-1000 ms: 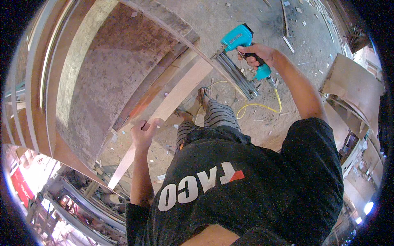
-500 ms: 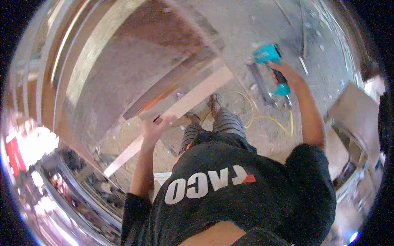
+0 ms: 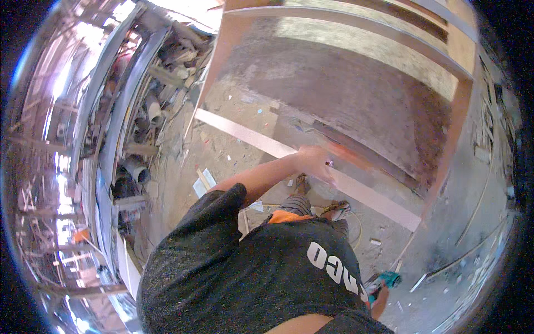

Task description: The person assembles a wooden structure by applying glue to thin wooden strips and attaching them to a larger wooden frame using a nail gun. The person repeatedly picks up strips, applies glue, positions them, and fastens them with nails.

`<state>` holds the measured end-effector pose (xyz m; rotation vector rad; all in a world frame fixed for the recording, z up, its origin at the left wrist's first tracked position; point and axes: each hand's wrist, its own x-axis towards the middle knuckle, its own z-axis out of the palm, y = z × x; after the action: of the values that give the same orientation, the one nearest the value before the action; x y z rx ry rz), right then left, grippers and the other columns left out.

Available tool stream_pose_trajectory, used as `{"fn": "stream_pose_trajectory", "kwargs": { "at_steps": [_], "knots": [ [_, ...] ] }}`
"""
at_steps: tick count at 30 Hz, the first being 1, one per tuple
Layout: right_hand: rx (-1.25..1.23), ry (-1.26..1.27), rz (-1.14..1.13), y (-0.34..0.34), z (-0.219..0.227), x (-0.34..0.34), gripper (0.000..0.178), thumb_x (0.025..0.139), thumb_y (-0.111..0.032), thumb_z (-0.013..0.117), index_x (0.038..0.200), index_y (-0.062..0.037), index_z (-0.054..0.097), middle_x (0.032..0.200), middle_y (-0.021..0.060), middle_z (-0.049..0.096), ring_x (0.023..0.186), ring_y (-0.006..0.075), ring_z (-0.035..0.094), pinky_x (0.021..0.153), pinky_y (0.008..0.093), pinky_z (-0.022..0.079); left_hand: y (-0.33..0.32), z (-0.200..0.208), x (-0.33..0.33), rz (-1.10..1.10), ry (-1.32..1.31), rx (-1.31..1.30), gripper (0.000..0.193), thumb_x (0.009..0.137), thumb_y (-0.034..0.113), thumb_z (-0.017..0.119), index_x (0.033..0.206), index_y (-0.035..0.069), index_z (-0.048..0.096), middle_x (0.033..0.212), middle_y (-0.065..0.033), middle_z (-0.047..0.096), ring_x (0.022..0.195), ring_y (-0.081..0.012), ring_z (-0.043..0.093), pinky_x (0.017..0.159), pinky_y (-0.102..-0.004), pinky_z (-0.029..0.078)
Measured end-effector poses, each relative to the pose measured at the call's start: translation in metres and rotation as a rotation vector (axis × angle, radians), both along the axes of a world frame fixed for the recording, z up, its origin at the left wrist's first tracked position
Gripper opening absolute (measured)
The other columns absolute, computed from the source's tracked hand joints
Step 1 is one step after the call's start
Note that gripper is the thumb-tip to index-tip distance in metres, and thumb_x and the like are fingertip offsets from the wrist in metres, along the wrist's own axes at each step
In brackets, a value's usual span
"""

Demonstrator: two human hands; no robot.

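A long, pale wooden strip (image 3: pixel 370 196) runs across the near side of a large wooden cabinet frame (image 3: pixel 451 131). One end meets the frame's left side panel and the other lies by its right side panel. My left hand (image 3: pixel 314 161) is closed around the strip near its middle. Down at the lower right, my right hand (image 3: pixel 380 299) grips a teal nail gun (image 3: pixel 391 278), held apart from the strip beside my body. My torso hides part of the nail gun and most of my right arm.
Inside the frame lies a dark board (image 3: pixel 384 158) with an orange-red patch. My feet (image 3: pixel 335 207) stand just on the near side of the strip. Scrap wood and pipes (image 3: pixel 153 111) are piled at the left. A yellow hose (image 3: pixel 360 225) trails over the littered floor.
My view has swung round, so the frame and strip now slant the other way. The nail gun appears lower, close to my right side. My left hand still grips the strip.
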<state>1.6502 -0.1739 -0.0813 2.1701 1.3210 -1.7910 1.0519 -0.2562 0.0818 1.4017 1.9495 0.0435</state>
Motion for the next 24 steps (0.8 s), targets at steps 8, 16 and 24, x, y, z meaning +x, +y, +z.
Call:
{"fn": "stream_pose_trajectory", "kwargs": {
  "at_steps": [8,16,24],
  "knots": [
    [-0.04,0.007,0.115,-0.058,-0.02,-0.095,0.04,0.097,-0.048,0.068,0.077,-0.0144,0.063,0.063,0.0011,0.058,0.053,0.0144,0.056,0.052,0.0327,0.043,-0.04,0.025,-0.08,0.018,-0.029,-0.119,0.075,0.067,0.073,0.079,0.105,0.008,0.078,0.103,-0.0171,0.077,0.099,-0.0377,0.073,0.079,-0.0511,0.056],
    [-0.035,-0.054,0.078,-0.159,-0.017,-0.19,0.039,0.097,-0.047,0.069,0.077,-0.0138,0.063,0.063,0.0013,0.058,0.053,0.0145,0.056,0.052,0.0328,0.043,-0.106,-0.007,-0.181,-0.135,-0.046,-0.05,0.082,0.062,0.068,0.086,0.119,0.01,0.075,0.113,-0.0143,0.075,0.106,-0.0362,0.071,0.088,-0.05,0.056],
    [-0.027,-0.099,-0.006,-0.273,0.002,-0.268,0.038,0.097,-0.045,0.07,0.077,-0.0133,0.063,0.063,0.0016,0.058,0.052,0.0146,0.055,0.052,0.033,0.043,-0.162,-0.028,-0.27,-0.233,-0.069,-0.026,0.078,0.062,0.062,0.089,0.118,0.01,0.074,0.114,-0.0136,0.075,0.106,-0.0342,0.072,0.085,-0.05,0.057]
  ]
}}
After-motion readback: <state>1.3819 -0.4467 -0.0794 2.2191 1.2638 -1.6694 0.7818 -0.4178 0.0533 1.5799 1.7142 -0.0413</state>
